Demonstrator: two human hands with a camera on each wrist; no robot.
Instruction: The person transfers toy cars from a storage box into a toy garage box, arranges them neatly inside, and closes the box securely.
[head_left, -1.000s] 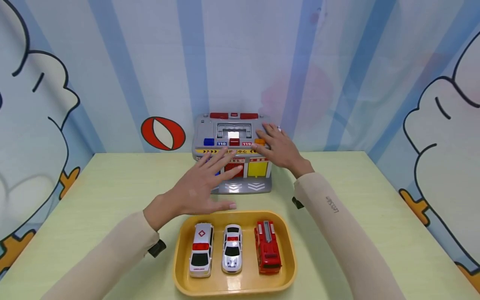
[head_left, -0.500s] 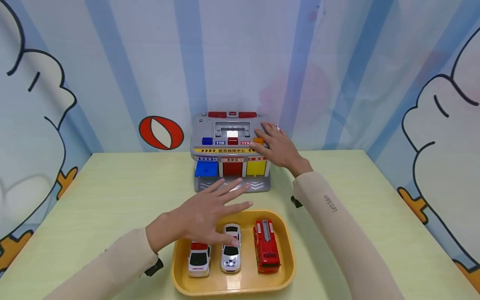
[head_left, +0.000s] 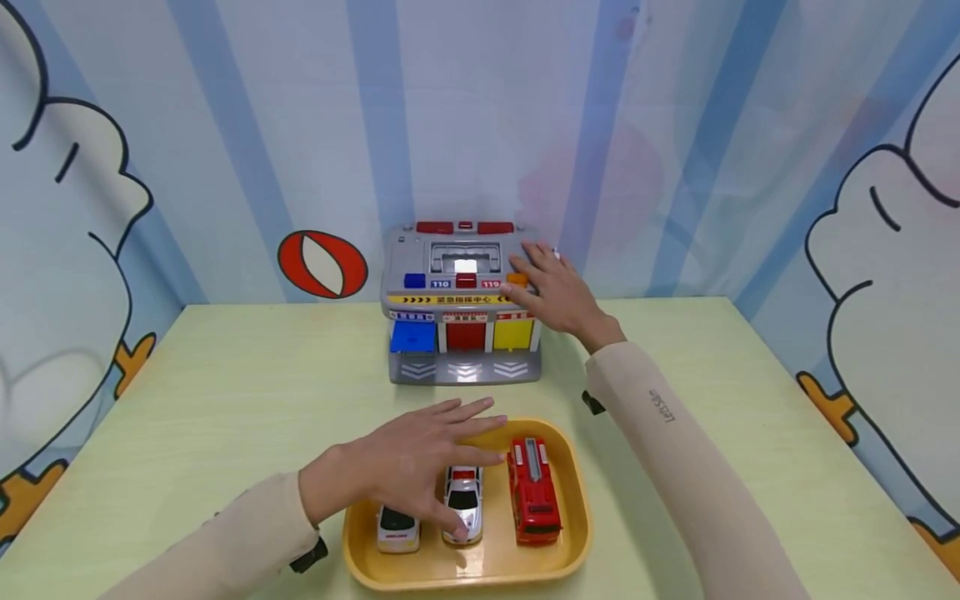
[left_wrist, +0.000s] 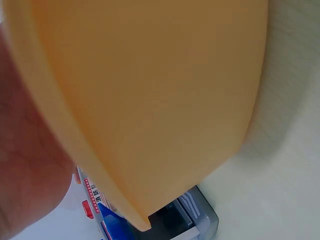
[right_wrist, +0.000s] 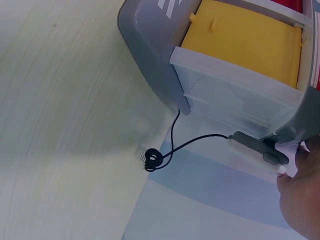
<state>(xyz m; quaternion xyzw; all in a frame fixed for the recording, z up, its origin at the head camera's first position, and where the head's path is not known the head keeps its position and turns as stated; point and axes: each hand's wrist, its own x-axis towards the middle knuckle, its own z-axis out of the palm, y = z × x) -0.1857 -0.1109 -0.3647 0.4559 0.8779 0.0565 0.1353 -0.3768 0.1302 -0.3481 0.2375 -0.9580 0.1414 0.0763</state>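
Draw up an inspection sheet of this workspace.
Surface: pale yellow-green, wood-grained tabletop.
Job's things: white toy police car, white toy ambulance (partly hidden) and red toy fire engine in a yellow, rounded-rectangular plastic tray; grey plastic toy station, blue door raised.
Clutter: nothing seen.
Hands: left hand, fingers spread, over the police car, contact unclear; right hand on the station's roof.
Cables: thin black cord, partly coiled, beside the station, joined to a white-and-grey plastic piece.
Surroundings: blue-striped, cartoon-printed backdrop.

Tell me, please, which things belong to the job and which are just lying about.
In the job, probably: police car (at left hand), station (under right hand), ambulance, fire truck, tray.
Just there, seemingly: handset, cord, backdrop.
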